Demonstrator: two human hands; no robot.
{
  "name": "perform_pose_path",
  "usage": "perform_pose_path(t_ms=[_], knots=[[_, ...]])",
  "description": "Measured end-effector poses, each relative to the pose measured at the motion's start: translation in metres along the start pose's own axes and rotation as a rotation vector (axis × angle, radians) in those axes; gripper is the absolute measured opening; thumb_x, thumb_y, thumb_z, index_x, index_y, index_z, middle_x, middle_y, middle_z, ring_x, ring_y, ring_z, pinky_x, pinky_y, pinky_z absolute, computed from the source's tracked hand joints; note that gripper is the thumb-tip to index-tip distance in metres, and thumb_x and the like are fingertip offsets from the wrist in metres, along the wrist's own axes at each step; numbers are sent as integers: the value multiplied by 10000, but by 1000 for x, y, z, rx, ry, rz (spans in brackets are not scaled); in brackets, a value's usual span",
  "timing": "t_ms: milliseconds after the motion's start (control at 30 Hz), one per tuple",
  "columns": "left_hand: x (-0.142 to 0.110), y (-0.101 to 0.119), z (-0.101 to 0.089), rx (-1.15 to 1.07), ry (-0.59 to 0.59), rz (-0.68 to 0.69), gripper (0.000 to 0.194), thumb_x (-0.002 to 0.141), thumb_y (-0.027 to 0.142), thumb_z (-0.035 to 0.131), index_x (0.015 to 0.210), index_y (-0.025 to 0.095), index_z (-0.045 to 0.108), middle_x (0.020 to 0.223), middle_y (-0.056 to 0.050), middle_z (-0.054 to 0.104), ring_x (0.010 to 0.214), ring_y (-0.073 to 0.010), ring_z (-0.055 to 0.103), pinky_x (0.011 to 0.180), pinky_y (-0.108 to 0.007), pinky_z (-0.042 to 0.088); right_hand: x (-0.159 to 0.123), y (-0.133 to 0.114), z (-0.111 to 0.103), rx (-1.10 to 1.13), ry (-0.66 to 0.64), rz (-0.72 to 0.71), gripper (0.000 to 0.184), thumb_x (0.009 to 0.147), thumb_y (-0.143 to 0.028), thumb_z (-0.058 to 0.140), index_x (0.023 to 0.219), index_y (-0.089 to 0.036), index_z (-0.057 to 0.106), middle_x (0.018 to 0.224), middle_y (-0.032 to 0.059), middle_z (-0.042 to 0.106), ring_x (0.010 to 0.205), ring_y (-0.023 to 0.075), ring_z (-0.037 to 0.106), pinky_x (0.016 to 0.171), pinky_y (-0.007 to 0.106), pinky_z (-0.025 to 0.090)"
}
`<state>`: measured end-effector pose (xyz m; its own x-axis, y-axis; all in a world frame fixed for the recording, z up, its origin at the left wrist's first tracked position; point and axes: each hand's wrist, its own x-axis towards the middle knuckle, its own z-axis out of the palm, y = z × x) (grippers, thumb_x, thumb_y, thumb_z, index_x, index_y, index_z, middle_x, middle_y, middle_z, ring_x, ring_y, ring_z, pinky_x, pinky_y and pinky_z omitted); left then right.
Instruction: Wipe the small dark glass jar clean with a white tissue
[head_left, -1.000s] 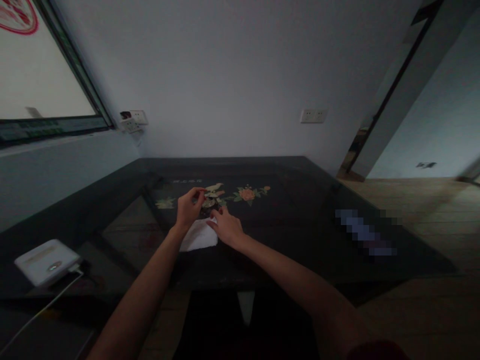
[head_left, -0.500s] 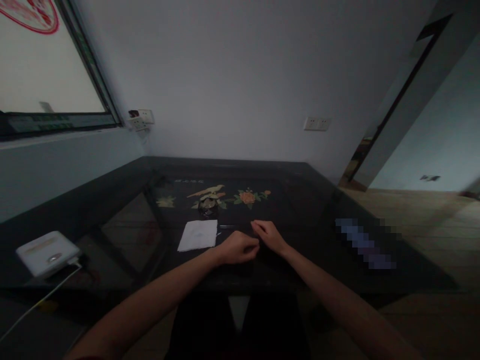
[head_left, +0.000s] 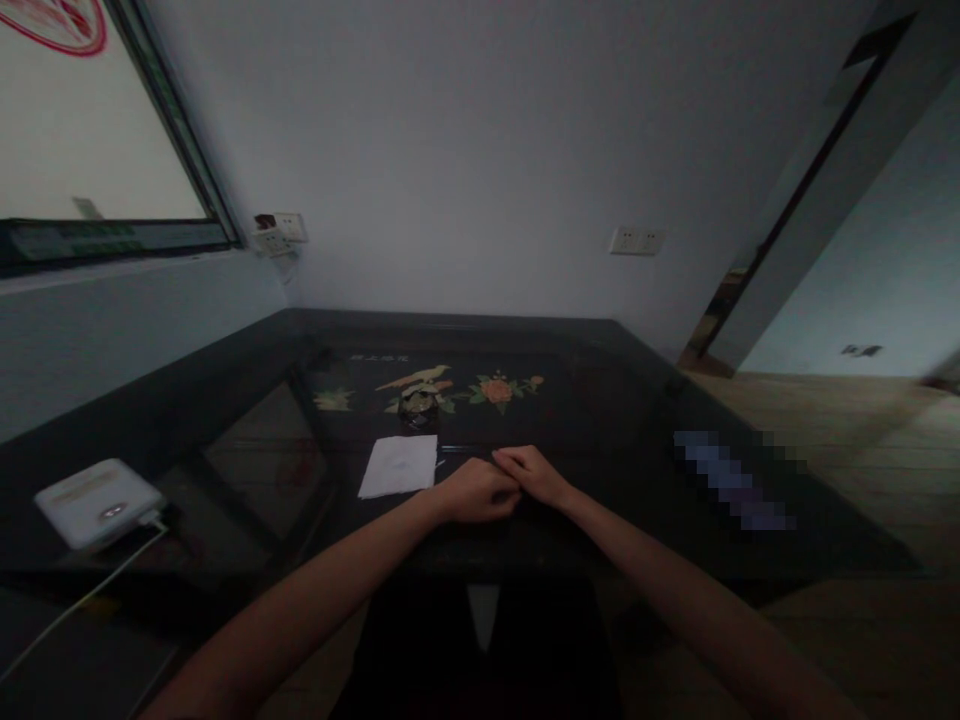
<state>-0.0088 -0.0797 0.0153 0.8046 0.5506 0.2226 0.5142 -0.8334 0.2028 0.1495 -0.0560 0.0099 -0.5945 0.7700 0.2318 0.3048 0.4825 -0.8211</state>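
Note:
My left hand (head_left: pixel 478 493) lies on the dark table (head_left: pixel 615 400) with its fingers curled in; nothing shows inside them. My right hand (head_left: pixel 531 472) rests against it, fingers pressed together and bent over the left knuckles. To the left of both hands a white folded cloth (head_left: pixel 398 466) lies flat. Just beyond the cloth stands a small dark round object (head_left: pixel 418 408) on the painted bird and flowers (head_left: pixel 465 385). A thin dark stick-like thing (head_left: pixel 465 449) lies between the cloth and my right hand.
A white box-shaped device (head_left: pixel 94 501) with a white cable (head_left: pixel 82 598) sits at the table's left edge. The table stands against a wall with sockets (head_left: pixel 636 241). A window (head_left: pixel 90 140) is at the left, a doorway (head_left: pixel 757 270) and wooden floor at the right.
Both hands have left the small dark object and the cloth and drawn back toward me, meeting to the right of the cloth. Over the last half second they closed together slightly.

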Motion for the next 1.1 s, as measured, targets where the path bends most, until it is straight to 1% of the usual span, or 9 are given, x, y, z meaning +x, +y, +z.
perform_pose_path(t_ms=[333, 867, 1100], knots=[[0, 0, -1, 0, -8, -8, 182, 811, 212, 509, 702, 165, 646, 689, -35, 670, 623, -128, 584, 575, -231, 357, 0, 3, 0, -16, -4, -10, 485, 895, -543, 375, 568, -186, 395, 555, -45, 406, 551, 97, 350, 548, 241, 278], [0, 1, -2, 2, -15, -31, 182, 807, 218, 517, 697, 173, 655, 630, -18, 639, 558, -114, 544, 532, -222, 337, 1, 3, 0, -47, -8, -13, 484, 896, -535, 374, 559, -188, 395, 551, -44, 403, 551, 99, 353, 545, 239, 276], [0, 0, -1, 2, -24, -13, 198, 817, 226, 508, 696, 170, 654, 638, -23, 647, 557, -110, 538, 532, -222, 329, 1, 1, 0, -57, -11, -24, 487, 890, -544, 371, 556, -189, 387, 550, -40, 408, 549, 100, 356, 546, 240, 286]])
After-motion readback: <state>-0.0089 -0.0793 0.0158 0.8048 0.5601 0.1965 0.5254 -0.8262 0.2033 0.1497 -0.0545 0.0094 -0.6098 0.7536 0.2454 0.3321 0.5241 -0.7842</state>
